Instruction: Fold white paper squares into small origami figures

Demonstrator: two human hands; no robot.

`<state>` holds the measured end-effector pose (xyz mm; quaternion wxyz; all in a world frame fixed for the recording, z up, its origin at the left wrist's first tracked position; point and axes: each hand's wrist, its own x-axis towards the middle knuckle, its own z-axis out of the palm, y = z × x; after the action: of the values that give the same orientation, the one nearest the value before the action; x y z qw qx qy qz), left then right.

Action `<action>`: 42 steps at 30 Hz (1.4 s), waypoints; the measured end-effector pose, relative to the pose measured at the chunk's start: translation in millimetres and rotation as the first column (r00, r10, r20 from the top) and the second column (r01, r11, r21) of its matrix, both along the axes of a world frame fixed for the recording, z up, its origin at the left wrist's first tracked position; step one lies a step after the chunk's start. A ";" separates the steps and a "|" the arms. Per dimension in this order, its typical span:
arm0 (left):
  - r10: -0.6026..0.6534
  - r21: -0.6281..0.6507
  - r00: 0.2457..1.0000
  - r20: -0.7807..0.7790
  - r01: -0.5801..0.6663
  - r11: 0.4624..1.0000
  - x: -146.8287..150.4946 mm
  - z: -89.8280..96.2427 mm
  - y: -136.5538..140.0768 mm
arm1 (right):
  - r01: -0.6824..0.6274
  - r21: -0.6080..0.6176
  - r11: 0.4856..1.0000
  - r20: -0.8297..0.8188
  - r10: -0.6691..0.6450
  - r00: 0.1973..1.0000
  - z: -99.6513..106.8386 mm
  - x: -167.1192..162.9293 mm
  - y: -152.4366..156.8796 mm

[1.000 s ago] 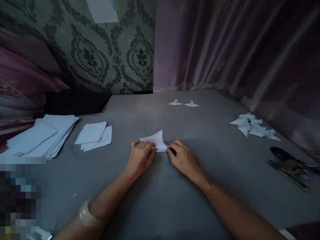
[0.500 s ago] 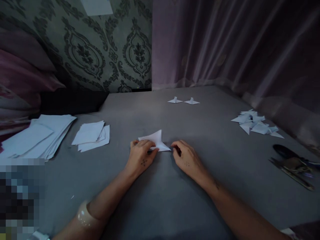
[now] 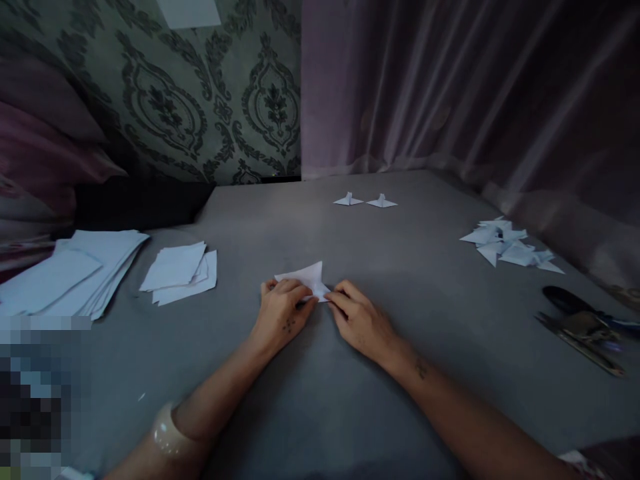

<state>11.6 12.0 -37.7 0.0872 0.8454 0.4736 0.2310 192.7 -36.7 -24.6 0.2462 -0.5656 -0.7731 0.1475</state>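
A partly folded sheet of white paper (image 3: 311,275) lies at the middle of the grey surface, one point standing toward the far side. My left hand (image 3: 284,308) is closed on its left and near part, thumb and fingers pressing it against the surface. On the other side, my right hand (image 3: 361,319) pinches the paper's right corner between thumb and fingertips. The fingers hide much of the near edge and that corner.
Small square sheets (image 3: 177,270) and a stack of larger sheets (image 3: 95,273) lie on the left. Two folded paper figures (image 3: 382,201) stand far back. A pile of folded paper pieces (image 3: 510,245) lies right, with dark-handled scissors (image 3: 570,303) nearer.
My right hand has moved left from beside the paper and taken hold of its right corner. The left hand stays on the paper.
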 end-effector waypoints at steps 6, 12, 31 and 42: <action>-0.025 0.006 1.000 -0.018 0.025 1.000 -1.1 -2.4 0.3 | -0.062 0.054 0.997 0.169 0.052 0.984 7.2 -9.2 -8.9; 0.014 0.012 1.000 0.000 -0.014 1.000 -5.4 -1.2 -1.8 | -0.063 0.014 0.998 0.232 0.058 0.971 6.8 -7.4 -10.0; -0.132 0.028 0.975 0.176 0.129 0.991 -7.6 -4.2 -3.4 | -0.083 -0.020 0.996 0.187 0.085 0.979 10.1 -5.9 -12.3; -0.247 0.169 0.963 -0.111 0.263 0.950 -4.2 2.4 -14.2 | -0.119 -0.063 0.991 0.019 0.120 0.993 7.7 4.4 -7.6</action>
<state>7.4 -2.2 -35.4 0.0177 0.9134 0.3407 0.2222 197.1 -44.2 -16.8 0.2102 -0.5273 -0.8035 0.1793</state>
